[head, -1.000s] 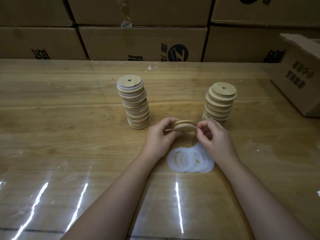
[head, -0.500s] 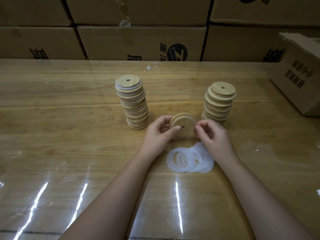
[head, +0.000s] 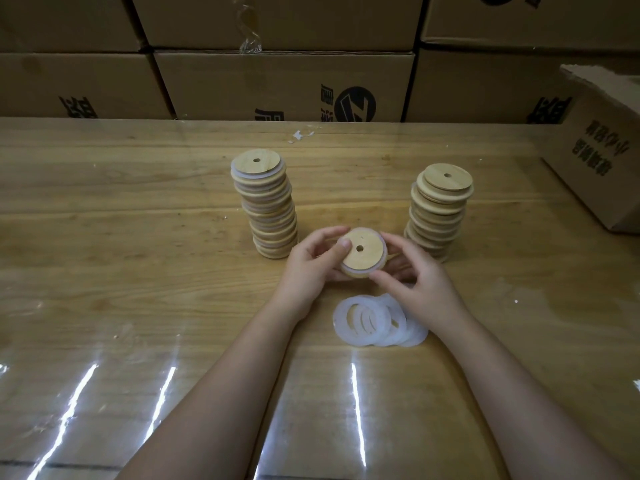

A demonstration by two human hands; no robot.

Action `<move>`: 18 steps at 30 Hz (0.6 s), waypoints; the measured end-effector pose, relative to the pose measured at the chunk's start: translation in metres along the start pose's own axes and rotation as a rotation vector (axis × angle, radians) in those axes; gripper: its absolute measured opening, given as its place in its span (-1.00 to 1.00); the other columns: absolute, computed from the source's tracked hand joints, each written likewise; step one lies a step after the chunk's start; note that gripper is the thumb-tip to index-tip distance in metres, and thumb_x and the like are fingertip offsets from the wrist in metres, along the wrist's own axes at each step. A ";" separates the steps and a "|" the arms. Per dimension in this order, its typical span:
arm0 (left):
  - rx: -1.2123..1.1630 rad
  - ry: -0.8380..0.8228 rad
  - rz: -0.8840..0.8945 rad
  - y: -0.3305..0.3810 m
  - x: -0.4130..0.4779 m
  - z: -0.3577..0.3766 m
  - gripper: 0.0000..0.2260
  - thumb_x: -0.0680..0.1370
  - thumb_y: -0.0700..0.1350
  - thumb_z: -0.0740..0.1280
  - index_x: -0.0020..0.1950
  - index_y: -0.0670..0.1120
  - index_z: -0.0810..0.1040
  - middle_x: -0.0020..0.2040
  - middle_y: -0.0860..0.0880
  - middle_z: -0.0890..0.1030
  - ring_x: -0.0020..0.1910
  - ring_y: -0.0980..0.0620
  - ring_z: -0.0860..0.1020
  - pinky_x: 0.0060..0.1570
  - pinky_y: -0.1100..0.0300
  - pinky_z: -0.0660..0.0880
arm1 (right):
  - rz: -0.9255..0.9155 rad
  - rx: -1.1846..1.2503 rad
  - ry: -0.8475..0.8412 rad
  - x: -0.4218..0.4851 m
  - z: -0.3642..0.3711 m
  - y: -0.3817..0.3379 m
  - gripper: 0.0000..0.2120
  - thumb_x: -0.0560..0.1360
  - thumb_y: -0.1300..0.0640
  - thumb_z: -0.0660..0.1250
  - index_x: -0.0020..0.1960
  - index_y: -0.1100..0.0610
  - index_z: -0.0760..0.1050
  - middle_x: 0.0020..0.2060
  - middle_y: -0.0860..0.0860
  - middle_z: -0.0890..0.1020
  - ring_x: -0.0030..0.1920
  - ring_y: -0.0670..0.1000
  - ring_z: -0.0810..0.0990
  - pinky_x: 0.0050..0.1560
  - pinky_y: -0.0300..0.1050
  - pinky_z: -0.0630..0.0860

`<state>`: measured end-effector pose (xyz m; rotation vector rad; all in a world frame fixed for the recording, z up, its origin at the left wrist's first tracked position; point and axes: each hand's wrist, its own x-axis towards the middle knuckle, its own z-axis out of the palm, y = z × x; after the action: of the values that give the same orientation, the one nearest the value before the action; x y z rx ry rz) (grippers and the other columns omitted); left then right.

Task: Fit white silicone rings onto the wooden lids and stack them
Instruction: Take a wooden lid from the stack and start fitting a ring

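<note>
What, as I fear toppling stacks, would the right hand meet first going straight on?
The left hand, across the lid both hold; the left stack lies farther, probably.

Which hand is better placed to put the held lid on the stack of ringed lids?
Probably the left hand: it grips the lid and is next to the ringed stack; the right hand lies on the far side.

The desk (head: 138, 237) is grained wood under a glossy clear film that catches glare. Lids (head: 363, 252) are smooth pale wood; rings (head: 349, 330) are matt translucent white silicone. Boxes (head: 277, 84) at twelve o'clock are matt brown cardboard
</note>
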<state>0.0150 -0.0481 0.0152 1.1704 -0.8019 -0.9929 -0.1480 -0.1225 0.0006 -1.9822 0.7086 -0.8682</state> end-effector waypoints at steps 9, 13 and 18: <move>0.083 -0.114 -0.041 0.000 -0.001 0.001 -0.50 0.43 -0.29 0.43 0.34 -0.13 0.40 -0.11 0.02 0.66 -0.22 0.08 0.63 -0.23 0.27 0.55 | 0.029 0.090 0.046 0.001 -0.001 0.001 -0.65 0.47 0.10 0.38 0.24 -0.04 0.46 -0.01 -0.12 0.62 -0.03 -0.12 0.59 -0.07 -0.28 0.50; 0.085 -0.127 -0.044 0.001 -0.002 0.001 -0.50 0.42 -0.30 0.43 0.33 -0.11 0.40 -0.10 0.06 0.66 -0.18 0.13 0.62 -0.23 0.30 0.54 | 0.021 0.106 0.042 0.002 -0.001 0.001 -0.67 0.47 0.09 0.39 0.20 -0.11 0.45 -0.01 -0.12 0.62 -0.04 -0.08 0.60 -0.09 -0.29 0.50; 0.103 -0.133 0.026 -0.002 -0.001 0.002 -0.46 0.39 -0.41 0.42 0.25 0.03 0.43 0.08 -0.03 0.56 -0.15 0.04 0.55 -0.21 0.27 0.55 | -0.029 0.038 0.011 -0.001 0.000 0.000 -0.41 0.44 0.24 0.40 0.29 -0.26 0.31 0.06 -0.16 0.56 -0.05 -0.13 0.59 -0.05 -0.29 0.53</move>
<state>0.0126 -0.0479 0.0140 1.1878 -0.9818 -1.0258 -0.1488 -0.1216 0.0006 -1.9589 0.6668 -0.9044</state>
